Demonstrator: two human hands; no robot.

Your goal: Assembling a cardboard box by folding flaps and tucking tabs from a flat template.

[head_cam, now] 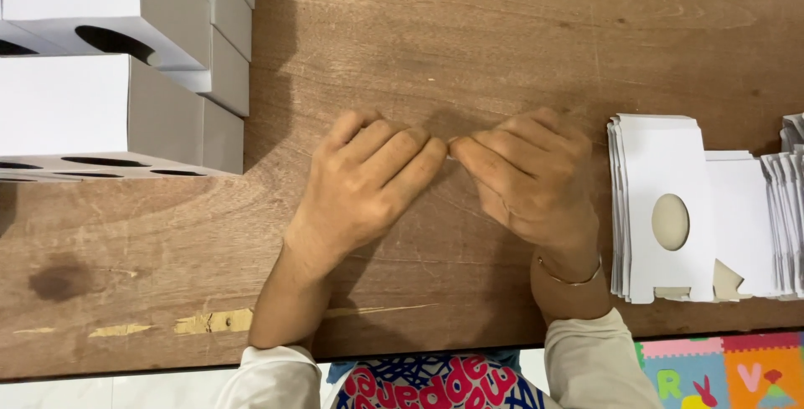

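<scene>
Worn wood table (502, 41); matt white cardboard blanks (662, 166).

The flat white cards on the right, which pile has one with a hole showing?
The pile nearest the right hand. Its top card shows an oval hole; the piles farther right show none.

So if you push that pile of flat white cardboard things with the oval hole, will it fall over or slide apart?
The stack of flat white box blanks would probably fan out rather than tip: it lies low on the wooden table, and its edges already look uneven. Each sheet looks thin, so likely light and bendy. The right hand rests beside it, not touching.
</scene>
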